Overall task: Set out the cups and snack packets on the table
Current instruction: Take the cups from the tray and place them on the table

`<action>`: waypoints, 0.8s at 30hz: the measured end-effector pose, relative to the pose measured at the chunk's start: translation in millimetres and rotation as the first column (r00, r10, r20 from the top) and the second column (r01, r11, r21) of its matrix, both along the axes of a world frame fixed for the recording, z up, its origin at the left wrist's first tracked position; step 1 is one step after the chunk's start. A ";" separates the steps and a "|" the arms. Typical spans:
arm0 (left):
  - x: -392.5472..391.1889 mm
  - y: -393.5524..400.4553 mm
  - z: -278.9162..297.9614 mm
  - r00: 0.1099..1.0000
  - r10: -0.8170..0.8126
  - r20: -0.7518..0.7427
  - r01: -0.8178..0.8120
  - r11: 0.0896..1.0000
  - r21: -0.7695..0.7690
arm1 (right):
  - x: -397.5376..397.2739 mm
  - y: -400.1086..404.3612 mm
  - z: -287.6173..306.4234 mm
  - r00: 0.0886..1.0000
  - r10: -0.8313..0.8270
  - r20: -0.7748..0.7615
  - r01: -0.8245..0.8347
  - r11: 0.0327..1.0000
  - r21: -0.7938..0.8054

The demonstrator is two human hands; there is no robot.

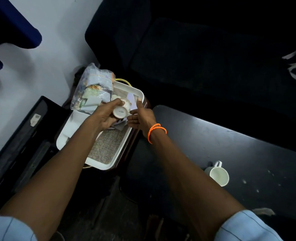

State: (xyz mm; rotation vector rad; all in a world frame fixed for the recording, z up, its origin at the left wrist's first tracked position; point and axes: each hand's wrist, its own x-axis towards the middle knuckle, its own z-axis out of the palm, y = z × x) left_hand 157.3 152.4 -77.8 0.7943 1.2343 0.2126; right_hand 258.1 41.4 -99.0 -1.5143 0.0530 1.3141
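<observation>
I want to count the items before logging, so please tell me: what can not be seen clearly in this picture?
Head view only:
- Tray contents under both hands and forearms: hidden.
- Snack packets inside the clear bag: crumpled and overlapping, so number and print are unclear.
- Cup in the left hand: only its base shows, mark too small.
- Dark sofa at the top: detail lost in shadow.

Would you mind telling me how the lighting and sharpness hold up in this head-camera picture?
Head view: lighting is uneven, with the white tray, the small cup in the left hand and the pale floor lit, while the dark table shows a dull sheen around the mug and the seat behind falls almost black; edges are soft and slightly blurred, and wide-angle distortion stretches the forearms.
</observation>
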 end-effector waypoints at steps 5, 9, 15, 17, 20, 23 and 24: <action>10.9 -26.3 5.8 0.975 -0.205 0.090 0.195 0.974 0.114 | 34.9 -25.8 9.0 0.997 -0.070 0.041 0.071 0.997 -0.022; 36.1 -73.7 -1.7 0.900 -0.426 -0.091 0.401 0.728 0.556 | 65.6 -68.9 17.6 0.994 -0.111 0.007 0.110 0.994 0.019; 94.6 -156.4 -7.5 0.808 -0.553 -0.203 0.486 0.431 0.760 | 103.7 -155.3 29.1 0.978 -0.187 0.097 0.183 0.982 0.047; 109.5 -188.2 -8.8 0.794 -0.557 -0.243 0.503 0.377 0.778 | 113.6 -186.6 31.3 0.971 -0.202 0.128 0.197 0.979 0.044; 125.4 -236.2 -10.8 0.769 -0.577 -0.277 0.534 0.340 0.774 | 124.8 -237.3 33.1 0.963 -0.232 0.139 0.229 0.973 0.042; 137.1 -281.7 -13.7 0.719 -0.637 -0.278 0.571 0.312 0.760 | 132.7 -289.2 32.1 0.953 -0.258 0.161 0.258 0.966 0.026; 140.3 -296.1 -15.2 0.704 -0.657 -0.271 0.579 0.308 0.755 | 134.1 -306.2 31.1 0.949 -0.256 0.187 0.257 0.966 0.018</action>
